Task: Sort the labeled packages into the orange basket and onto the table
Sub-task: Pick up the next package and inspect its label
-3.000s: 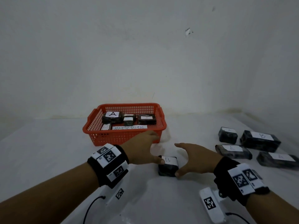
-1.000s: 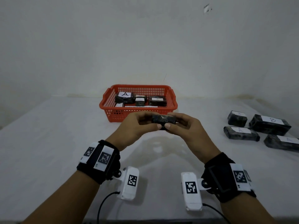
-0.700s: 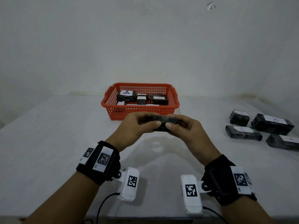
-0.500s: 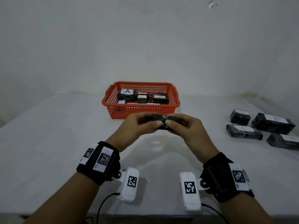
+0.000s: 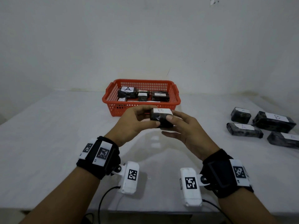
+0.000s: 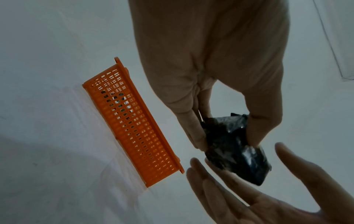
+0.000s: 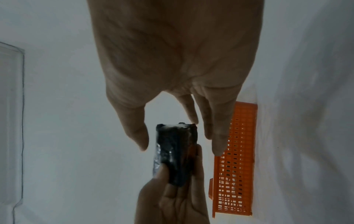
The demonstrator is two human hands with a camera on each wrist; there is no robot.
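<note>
Sorting is caught mid-step above the bench, in front of the orange basket, where labeled packages are already lodged; others lie well apart at the right. One black-wrapped package, its label only partly legible, is held aloft for what looks like inspection. A decision between basket and bench is judged to come next. The package is pinched by the left hand, fingers curled round one end. The right hand is spread loosely beside it, gripping nothing.
</note>
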